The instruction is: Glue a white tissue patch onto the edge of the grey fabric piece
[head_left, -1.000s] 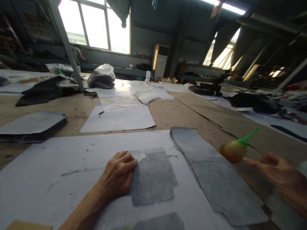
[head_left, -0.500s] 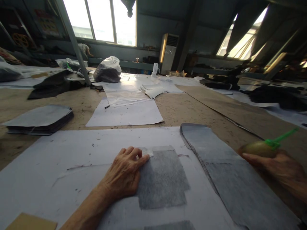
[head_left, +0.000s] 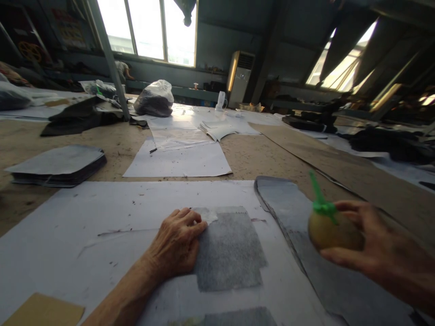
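Note:
A grey fabric piece (head_left: pixel 233 253) lies on white paper at the centre, with a small whitish scrap (head_left: pixel 210 217) at its upper left corner. My left hand (head_left: pixel 178 244) rests at that corner, its fingers curled and pressed together by the scrap; what they may pinch is hidden. On the right, my right hand (head_left: pixel 377 244) holds a round yellowish bottle (head_left: pixel 335 233) with a green nozzle that points up. The bottle is above a long stack of grey fabric sheets (head_left: pixel 326 267). Part of another grey piece (head_left: pixel 241 318) shows at the bottom edge.
A stack of grey pieces (head_left: pixel 57 165) sits at the left, and a tan card (head_left: pixel 45 310) at the lower left. Farther back are a white sheet (head_left: pixel 180 160), a plastic bag (head_left: pixel 154 99), a post (head_left: pixel 108 59) and dark cloth (head_left: pixel 390 142). A person (head_left: pixel 123 72) is in the far background.
My right hand has moved left with the bottle, whose green nozzle has swung from pointing right to pointing up. My left hand stays nearly in the same place.

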`<state>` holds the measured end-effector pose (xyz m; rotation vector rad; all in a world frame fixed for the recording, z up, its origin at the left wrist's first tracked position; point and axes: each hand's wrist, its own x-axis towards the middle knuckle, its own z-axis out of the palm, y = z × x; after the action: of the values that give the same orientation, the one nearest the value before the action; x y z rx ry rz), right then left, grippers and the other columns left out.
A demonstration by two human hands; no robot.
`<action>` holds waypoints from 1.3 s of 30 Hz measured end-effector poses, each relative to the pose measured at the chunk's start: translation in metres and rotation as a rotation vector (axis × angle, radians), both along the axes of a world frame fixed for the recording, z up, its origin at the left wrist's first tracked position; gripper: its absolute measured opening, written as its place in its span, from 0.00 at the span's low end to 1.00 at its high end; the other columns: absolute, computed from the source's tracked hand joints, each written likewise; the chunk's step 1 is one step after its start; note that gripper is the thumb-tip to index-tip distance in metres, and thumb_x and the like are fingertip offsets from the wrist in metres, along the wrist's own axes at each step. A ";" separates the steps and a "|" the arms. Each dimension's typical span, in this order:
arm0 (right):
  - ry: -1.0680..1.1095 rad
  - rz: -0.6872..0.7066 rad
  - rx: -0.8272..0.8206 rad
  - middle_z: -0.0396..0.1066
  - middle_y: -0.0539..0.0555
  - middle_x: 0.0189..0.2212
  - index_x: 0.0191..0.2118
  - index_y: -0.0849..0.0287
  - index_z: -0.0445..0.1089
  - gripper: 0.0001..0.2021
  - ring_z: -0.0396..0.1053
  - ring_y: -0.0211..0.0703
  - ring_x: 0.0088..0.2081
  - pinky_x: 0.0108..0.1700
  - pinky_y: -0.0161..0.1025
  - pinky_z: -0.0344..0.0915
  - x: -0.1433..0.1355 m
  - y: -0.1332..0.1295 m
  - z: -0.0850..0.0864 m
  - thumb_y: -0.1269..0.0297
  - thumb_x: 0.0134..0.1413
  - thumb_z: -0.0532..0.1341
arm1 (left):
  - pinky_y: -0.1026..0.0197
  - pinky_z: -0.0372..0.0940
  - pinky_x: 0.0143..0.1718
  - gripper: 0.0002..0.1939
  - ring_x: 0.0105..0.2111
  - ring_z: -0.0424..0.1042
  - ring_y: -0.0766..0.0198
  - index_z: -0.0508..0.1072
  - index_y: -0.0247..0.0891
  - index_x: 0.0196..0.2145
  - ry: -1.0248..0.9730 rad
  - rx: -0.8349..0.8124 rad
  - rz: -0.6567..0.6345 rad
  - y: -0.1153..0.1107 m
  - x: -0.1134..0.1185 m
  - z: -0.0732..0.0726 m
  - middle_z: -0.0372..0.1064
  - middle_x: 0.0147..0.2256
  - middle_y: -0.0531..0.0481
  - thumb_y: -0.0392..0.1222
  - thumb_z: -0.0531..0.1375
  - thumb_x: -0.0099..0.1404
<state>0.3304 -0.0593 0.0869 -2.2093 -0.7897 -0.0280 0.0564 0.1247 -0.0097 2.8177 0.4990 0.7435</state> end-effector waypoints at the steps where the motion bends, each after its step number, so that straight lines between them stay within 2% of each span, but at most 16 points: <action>1: -0.032 0.098 -0.141 0.71 0.54 0.28 0.33 0.49 0.69 0.31 0.67 0.47 0.26 0.29 0.44 0.58 -0.017 0.002 -0.002 0.68 0.07 0.71 | 0.54 0.59 0.37 0.22 0.35 0.60 0.58 0.71 0.37 0.40 -0.010 -0.003 -0.002 0.000 0.000 -0.001 0.65 0.35 0.47 0.29 0.51 0.46; 2: -0.065 0.202 -0.257 0.71 0.53 0.31 0.38 0.47 0.68 0.28 0.68 0.47 0.29 0.30 0.43 0.60 -0.032 0.004 -0.004 0.63 0.19 0.69 | 0.54 0.59 0.37 0.22 0.35 0.60 0.58 0.71 0.38 0.39 -0.019 -0.006 -0.004 0.001 0.000 -0.001 0.65 0.34 0.47 0.29 0.51 0.46; 4: -0.150 0.364 -0.402 0.70 0.51 0.35 0.43 0.47 0.64 0.24 0.69 0.47 0.31 0.30 0.41 0.63 -0.053 0.005 -0.008 0.57 0.33 0.63 | 0.55 0.59 0.37 0.21 0.35 0.61 0.59 0.71 0.38 0.38 -0.036 -0.011 -0.009 0.001 -0.001 -0.002 0.66 0.34 0.48 0.29 0.51 0.46; 7: -0.207 0.471 -0.481 0.70 0.51 0.35 0.47 0.51 0.59 0.24 0.69 0.48 0.33 0.33 0.42 0.64 -0.068 0.006 -0.010 0.52 0.42 0.58 | 0.55 0.60 0.36 0.20 0.34 0.61 0.59 0.72 0.38 0.37 -0.062 -0.021 -0.015 0.000 -0.001 -0.002 0.66 0.33 0.48 0.28 0.51 0.47; 9: -0.187 0.504 -0.516 0.69 0.52 0.35 0.47 0.53 0.56 0.23 0.69 0.47 0.33 0.35 0.42 0.64 -0.075 0.009 -0.010 0.54 0.43 0.57 | 0.54 0.60 0.35 0.19 0.33 0.61 0.59 0.72 0.37 0.36 -0.076 -0.027 -0.015 -0.001 -0.001 -0.001 0.66 0.32 0.48 0.28 0.51 0.47; 12: -0.153 0.506 -0.539 0.69 0.51 0.33 0.45 0.55 0.55 0.22 0.68 0.44 0.32 0.35 0.39 0.64 -0.082 0.014 -0.010 0.62 0.40 0.58 | 0.54 0.60 0.34 0.19 0.33 0.61 0.58 0.72 0.37 0.35 -0.089 -0.035 -0.015 -0.002 0.000 -0.001 0.66 0.31 0.47 0.28 0.50 0.47; 15: -0.128 0.489 -0.474 0.68 0.49 0.34 0.43 0.53 0.58 0.22 0.67 0.41 0.33 0.35 0.36 0.63 -0.085 0.020 -0.015 0.66 0.35 0.58 | 0.54 0.60 0.34 0.18 0.33 0.61 0.58 0.72 0.37 0.34 -0.090 -0.040 -0.016 -0.002 0.000 -0.001 0.66 0.30 0.47 0.28 0.50 0.47; 18: -0.080 0.497 -0.362 0.67 0.48 0.37 0.44 0.50 0.60 0.23 0.67 0.41 0.34 0.34 0.35 0.64 -0.084 0.024 -0.021 0.63 0.36 0.59 | 0.54 0.60 0.34 0.19 0.33 0.61 0.58 0.72 0.37 0.35 -0.081 -0.043 -0.012 -0.002 -0.001 -0.001 0.66 0.30 0.47 0.28 0.50 0.46; 22: -0.160 0.465 -0.321 0.67 0.54 0.38 0.47 0.54 0.58 0.28 0.68 0.47 0.37 0.38 0.41 0.65 -0.080 0.027 -0.029 0.53 0.37 0.62 | 0.54 0.61 0.35 0.19 0.33 0.61 0.59 0.72 0.38 0.35 -0.068 -0.044 -0.005 -0.002 -0.002 0.000 0.67 0.30 0.48 0.29 0.51 0.46; 25: -0.197 0.465 -0.283 0.68 0.53 0.34 0.43 0.56 0.58 0.25 0.69 0.45 0.33 0.34 0.39 0.66 -0.081 0.029 -0.032 0.54 0.37 0.62 | 0.55 0.60 0.34 0.18 0.32 0.61 0.59 0.72 0.38 0.34 -0.061 -0.041 -0.002 -0.001 -0.002 0.000 0.67 0.31 0.48 0.30 0.51 0.46; 29: -0.237 0.475 -0.143 0.69 0.49 0.31 0.37 0.54 0.63 0.17 0.68 0.41 0.28 0.28 0.34 0.65 -0.084 0.031 -0.034 0.58 0.36 0.63 | 0.55 0.60 0.35 0.19 0.33 0.61 0.59 0.72 0.38 0.35 -0.054 -0.038 0.000 -0.001 -0.002 -0.001 0.66 0.31 0.48 0.30 0.51 0.45; 34: -0.370 0.480 0.056 0.69 0.48 0.35 0.42 0.51 0.64 0.16 0.69 0.40 0.30 0.28 0.33 0.65 -0.086 0.033 -0.038 0.53 0.47 0.59 | 0.55 0.60 0.34 0.17 0.32 0.60 0.59 0.72 0.38 0.32 -0.040 -0.037 0.009 -0.001 -0.001 0.000 0.66 0.31 0.48 0.30 0.51 0.45; 39: -0.432 0.501 0.005 0.69 0.49 0.34 0.45 0.51 0.61 0.18 0.69 0.38 0.27 0.25 0.32 0.65 -0.086 0.036 -0.038 0.50 0.49 0.58 | 0.55 0.60 0.34 0.16 0.32 0.60 0.59 0.72 0.38 0.32 -0.036 -0.041 0.014 -0.001 -0.002 0.002 0.66 0.30 0.48 0.30 0.51 0.45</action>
<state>0.2440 -0.0231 0.0484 -1.9631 -1.5592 -0.2650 0.0548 0.1234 -0.0072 2.7611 0.5232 0.7758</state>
